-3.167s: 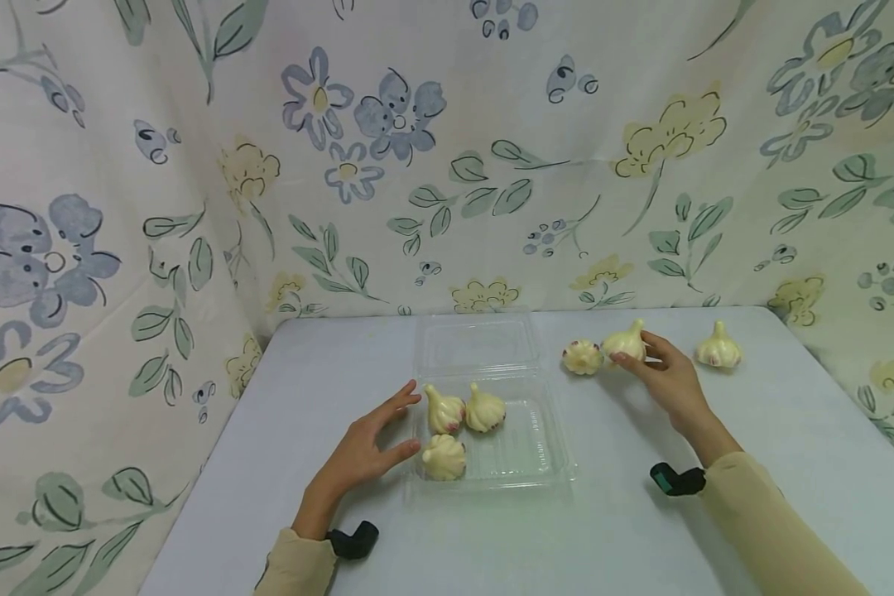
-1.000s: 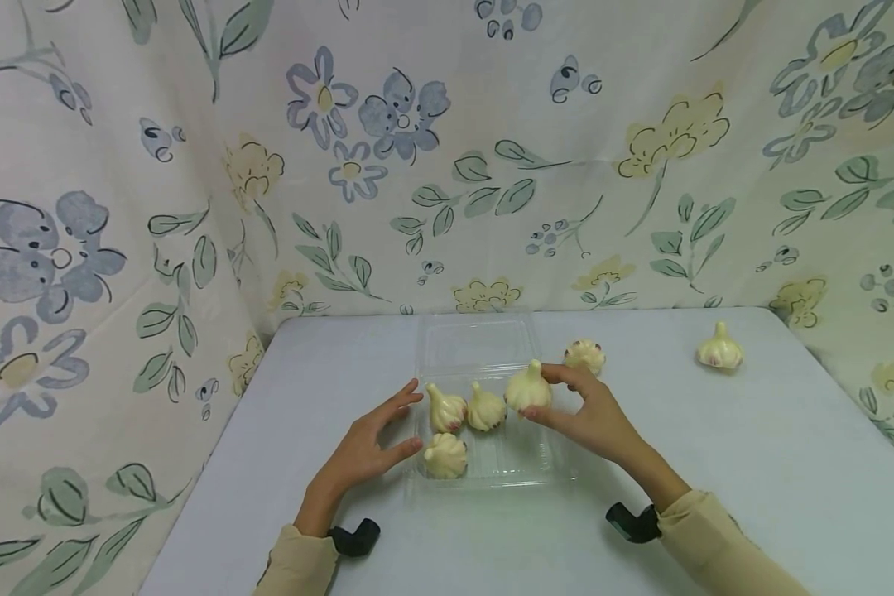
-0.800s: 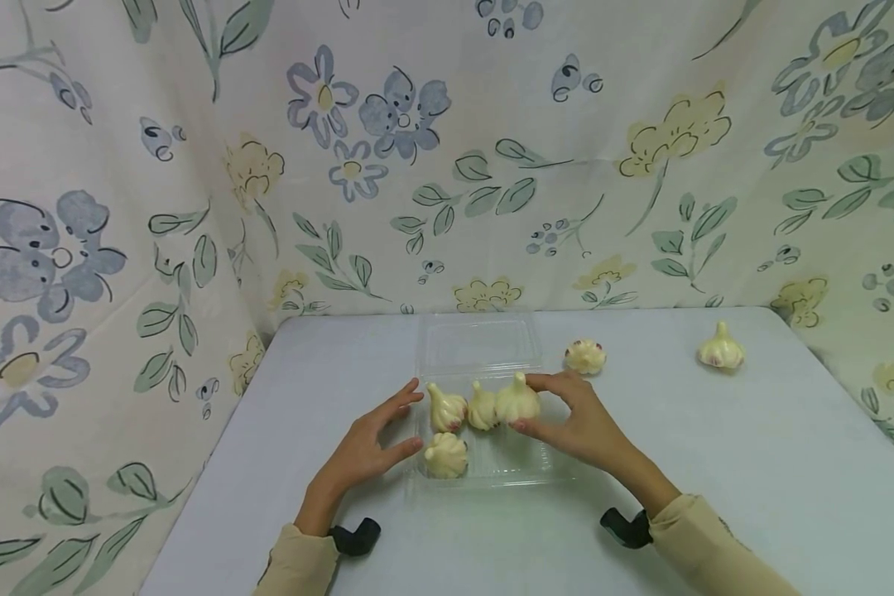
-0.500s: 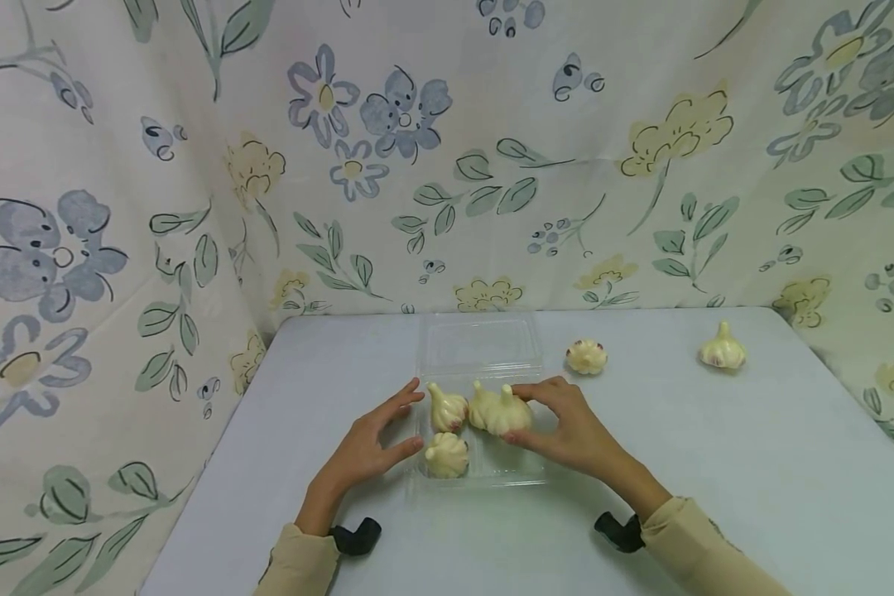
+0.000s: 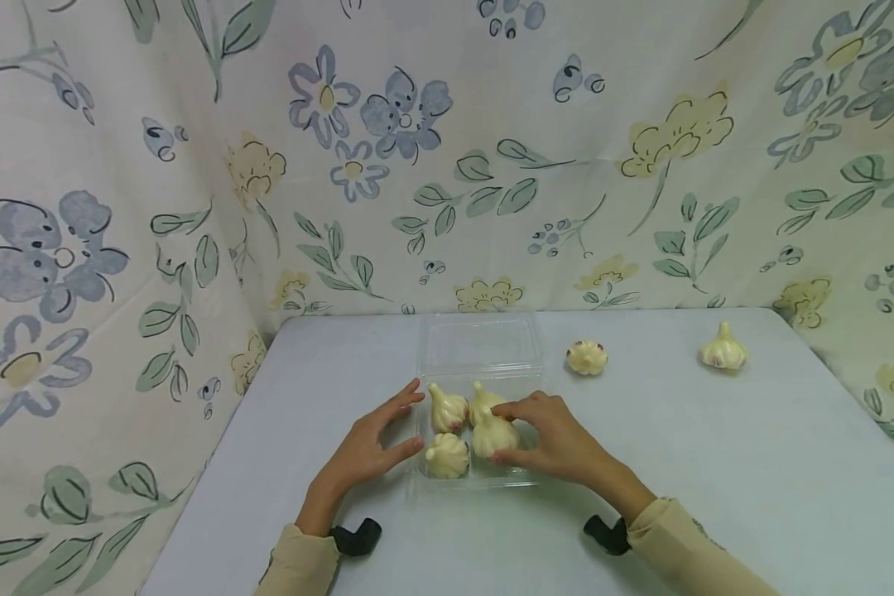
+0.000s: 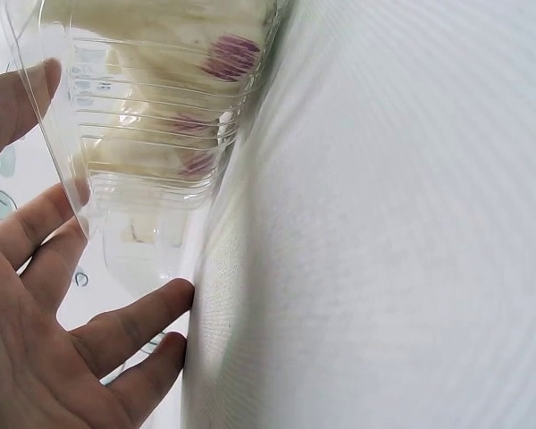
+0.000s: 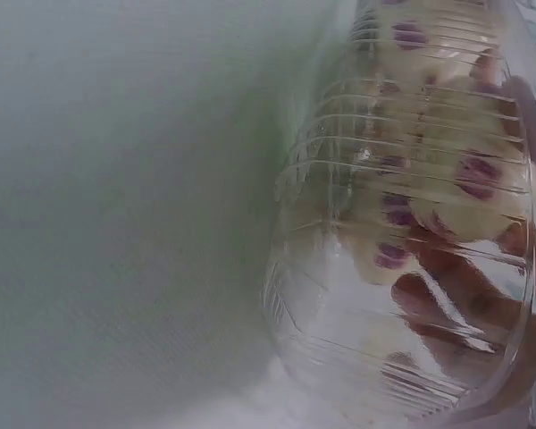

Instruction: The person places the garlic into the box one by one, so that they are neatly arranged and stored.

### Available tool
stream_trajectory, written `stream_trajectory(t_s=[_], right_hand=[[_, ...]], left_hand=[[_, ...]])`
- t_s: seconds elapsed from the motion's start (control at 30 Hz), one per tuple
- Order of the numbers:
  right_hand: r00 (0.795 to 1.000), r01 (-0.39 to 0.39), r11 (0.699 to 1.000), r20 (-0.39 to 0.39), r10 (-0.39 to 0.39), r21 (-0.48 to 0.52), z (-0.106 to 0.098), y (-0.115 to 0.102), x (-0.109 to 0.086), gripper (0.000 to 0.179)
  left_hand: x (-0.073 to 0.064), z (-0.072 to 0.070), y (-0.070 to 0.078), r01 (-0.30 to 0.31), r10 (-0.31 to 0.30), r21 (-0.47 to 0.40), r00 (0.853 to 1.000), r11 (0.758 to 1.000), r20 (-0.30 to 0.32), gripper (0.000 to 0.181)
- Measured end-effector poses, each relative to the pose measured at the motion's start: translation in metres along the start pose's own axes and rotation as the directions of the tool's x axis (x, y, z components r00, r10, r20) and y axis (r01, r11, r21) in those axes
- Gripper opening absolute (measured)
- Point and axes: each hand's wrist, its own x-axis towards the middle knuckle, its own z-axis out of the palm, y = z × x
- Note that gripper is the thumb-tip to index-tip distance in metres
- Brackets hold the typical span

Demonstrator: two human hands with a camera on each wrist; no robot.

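Observation:
My right hand [image 5: 559, 439] pinches a cream garlic bulb [image 5: 494, 439] between thumb and fingers, inside the near right part of a clear plastic clamshell box [image 5: 502, 478]. Three more bulbs sit in the box: one at back left [image 5: 447, 410], one at near left [image 5: 447, 456], and one behind the held bulb [image 5: 483, 399], partly covered. Through the box wall in the right wrist view, the held bulb [image 7: 469, 179] shows purple marks. My left hand [image 5: 376, 447] is spread at the box's left side; in the left wrist view its fingertips [image 6: 82, 192] touch the rim.
The box's clear lid [image 5: 480, 341] lies folded back behind it. Two garlic bulbs stay on the white table: one to the right of the lid [image 5: 586, 358], another near the far right corner [image 5: 723, 348]. A floral curtain [image 5: 447, 165] hangs behind the table.
My right hand has carried a garlic bulb from the table's back right leftward into the box, then down and nearer, in front of the back bulb. The left hand has stayed in place.

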Motion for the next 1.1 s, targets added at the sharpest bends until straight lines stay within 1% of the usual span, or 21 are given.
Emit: stream_trajectory(t_s=[0.1,0.3,0.5,0.77,1.1], right_hand=[[1.000,0.007,1.000,0.010,-0.006,-0.029,0.0020,-0.0007,0.0009,0.058],[1.000,0.022,0.996,0.003,-0.022,-0.088,0.0036,-0.0013,0.0010,0.057],[0.998,0.052,0.992,-0.012,-0.054,-0.117,0.0054,-0.0009,0.0017,0.055],[0.999,0.029,0.988,0.030,-0.025,-0.153,0.0060,-0.0007,0.0030,0.056],[0.999,0.024,0.976,0.036,-0.017,-0.216,0.0087,-0.0011,0.0032,0.061]], left_hand=[[-0.0005,-0.0002,0.0002,-0.001,0.001,-0.001,1.000,1.000,0.001,0.068],[-0.0002,-0.0002,0.0008,0.002,-0.002,0.002,1.000,1.000,0.001,0.068],[0.0001,0.0002,0.0005,-0.007,0.007,0.007,1.000,1.000,-0.001,0.067],[0.0003,0.0007,-0.0002,-0.024,0.024,0.016,1.000,1.000,-0.006,0.066],[0.0005,0.0006,0.0006,-0.024,0.024,0.011,1.000,1.000,-0.004,0.066]])
